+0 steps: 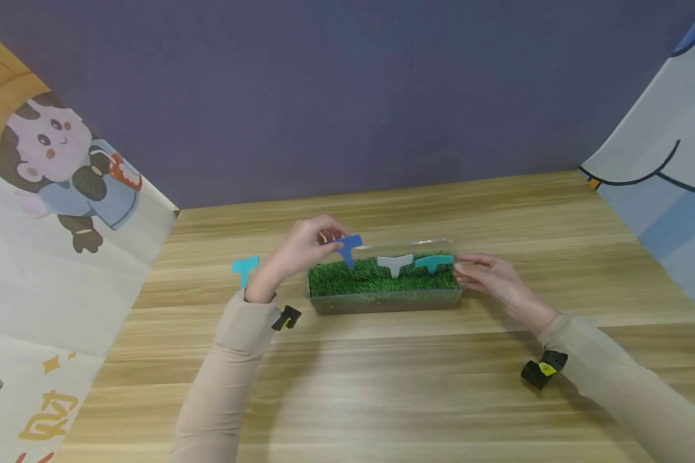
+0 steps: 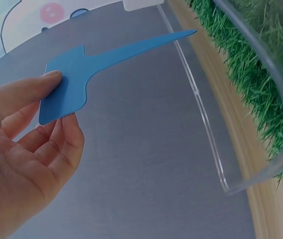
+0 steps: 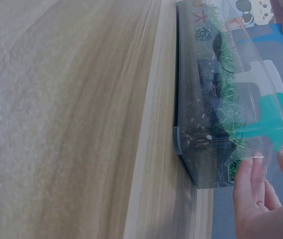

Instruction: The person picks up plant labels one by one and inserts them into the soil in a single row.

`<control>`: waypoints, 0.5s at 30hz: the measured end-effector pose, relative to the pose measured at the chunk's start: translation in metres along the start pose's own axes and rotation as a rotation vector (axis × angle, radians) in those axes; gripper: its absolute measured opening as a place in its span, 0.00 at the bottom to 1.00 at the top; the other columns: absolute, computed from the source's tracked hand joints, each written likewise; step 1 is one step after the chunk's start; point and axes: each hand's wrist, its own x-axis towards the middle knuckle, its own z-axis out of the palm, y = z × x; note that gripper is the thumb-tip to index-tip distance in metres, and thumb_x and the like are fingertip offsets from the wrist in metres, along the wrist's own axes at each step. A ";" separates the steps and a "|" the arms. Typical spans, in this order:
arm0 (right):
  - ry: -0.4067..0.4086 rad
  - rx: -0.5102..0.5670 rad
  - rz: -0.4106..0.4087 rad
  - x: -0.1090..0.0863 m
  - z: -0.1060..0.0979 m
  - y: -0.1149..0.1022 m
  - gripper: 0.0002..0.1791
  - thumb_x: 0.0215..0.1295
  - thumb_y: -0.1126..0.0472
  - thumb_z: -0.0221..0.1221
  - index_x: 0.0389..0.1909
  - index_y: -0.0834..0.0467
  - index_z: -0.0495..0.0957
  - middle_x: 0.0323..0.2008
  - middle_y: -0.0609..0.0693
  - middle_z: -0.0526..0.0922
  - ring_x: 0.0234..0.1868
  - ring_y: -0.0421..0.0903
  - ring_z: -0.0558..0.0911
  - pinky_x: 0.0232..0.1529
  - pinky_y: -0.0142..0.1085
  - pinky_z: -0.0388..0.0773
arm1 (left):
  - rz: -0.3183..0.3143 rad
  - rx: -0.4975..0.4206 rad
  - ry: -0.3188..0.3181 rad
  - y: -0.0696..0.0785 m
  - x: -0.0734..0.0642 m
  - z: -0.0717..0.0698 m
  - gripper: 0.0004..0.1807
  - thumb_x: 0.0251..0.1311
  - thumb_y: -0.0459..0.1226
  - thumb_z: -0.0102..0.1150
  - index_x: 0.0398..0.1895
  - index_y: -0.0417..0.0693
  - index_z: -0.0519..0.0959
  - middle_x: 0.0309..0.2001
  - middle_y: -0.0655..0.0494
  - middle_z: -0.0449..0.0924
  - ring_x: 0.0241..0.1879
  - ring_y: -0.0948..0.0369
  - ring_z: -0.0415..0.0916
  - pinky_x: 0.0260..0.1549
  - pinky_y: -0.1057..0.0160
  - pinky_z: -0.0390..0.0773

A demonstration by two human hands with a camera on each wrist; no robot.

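Observation:
My left hand (image 1: 308,249) pinches a blue T-shaped plant label (image 1: 349,243) by its wide head, thumb on one face and fingers behind. The label's pointed stem hangs down over the left half of a clear plastic box (image 1: 385,303). Green artificial grass (image 1: 353,280) fills that box. A white plant label (image 1: 395,263) and a teal plant label (image 1: 434,262) stand upright in the grass on the right half. At the box's right end, my right hand (image 1: 489,278) grips the rim and end wall between thumb and fingers, beside the teal label.
Another turquoise plant label (image 1: 245,265) lies on the wooden table (image 1: 394,379), left of the box and partly behind my left wrist. A dark panel (image 1: 347,96) rises at the table's back edge. Panels with cartoon prints flank the left and right sides.

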 end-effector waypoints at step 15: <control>-0.003 0.008 -0.018 0.001 0.001 0.000 0.37 0.53 0.52 0.61 0.58 0.69 0.60 0.36 0.42 0.80 0.38 0.37 0.79 0.43 0.29 0.75 | 0.001 -0.008 -0.059 -0.008 0.008 0.017 0.10 0.53 0.28 0.55 0.40 0.38 0.77 0.32 0.52 0.76 0.31 0.61 0.72 0.32 0.67 0.75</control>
